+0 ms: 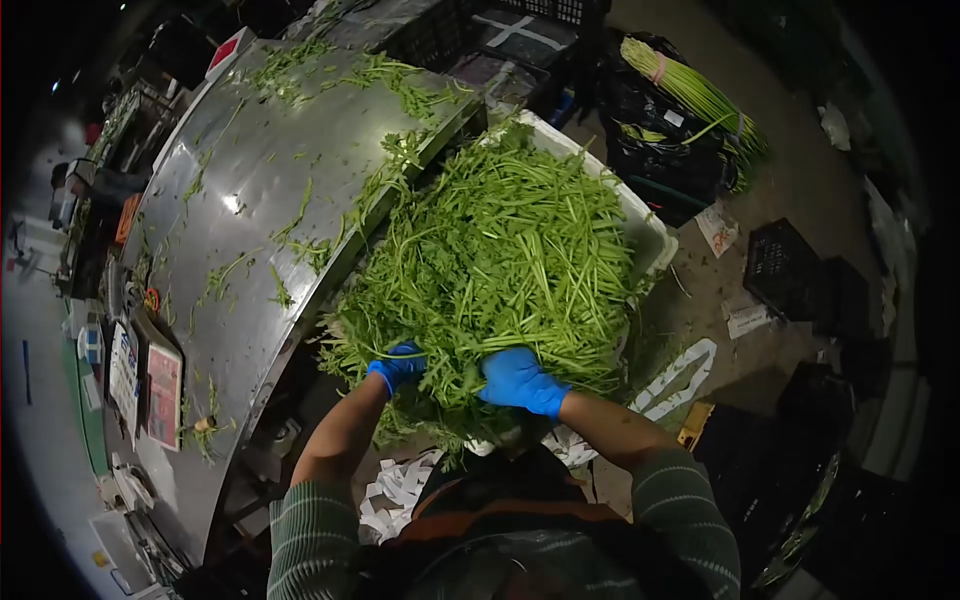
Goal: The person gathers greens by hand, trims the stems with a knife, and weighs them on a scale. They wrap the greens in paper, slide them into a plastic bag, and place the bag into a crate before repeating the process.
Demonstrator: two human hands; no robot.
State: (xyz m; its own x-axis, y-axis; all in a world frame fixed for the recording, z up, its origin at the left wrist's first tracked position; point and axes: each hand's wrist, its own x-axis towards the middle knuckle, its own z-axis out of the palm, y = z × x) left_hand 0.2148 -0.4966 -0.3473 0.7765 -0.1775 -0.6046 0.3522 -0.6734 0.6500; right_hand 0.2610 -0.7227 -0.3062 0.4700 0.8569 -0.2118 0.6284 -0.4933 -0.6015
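A large heap of leafy greens (500, 250) with pale green stems overfills a white bin (645, 225) beside the metal table. My left hand (398, 367), in a blue glove, is closed at the near left side of the heap, with leaves between its fingers. Close by on the right, my right hand (522, 382), also gloved in blue, is closed around stems at the near edge. Its fingertips are buried in the greens. Leaves hang down between and below both hands, over the bin's near side.
Leaf scraps litter the metal table (330, 150) on the left. Boxes and papers (164, 395) lie along its far edge. At the back right, a bundle of long green stalks (690, 90) rests on black bags. A black crate (780, 262) and white strapping (678, 380) are on the floor.
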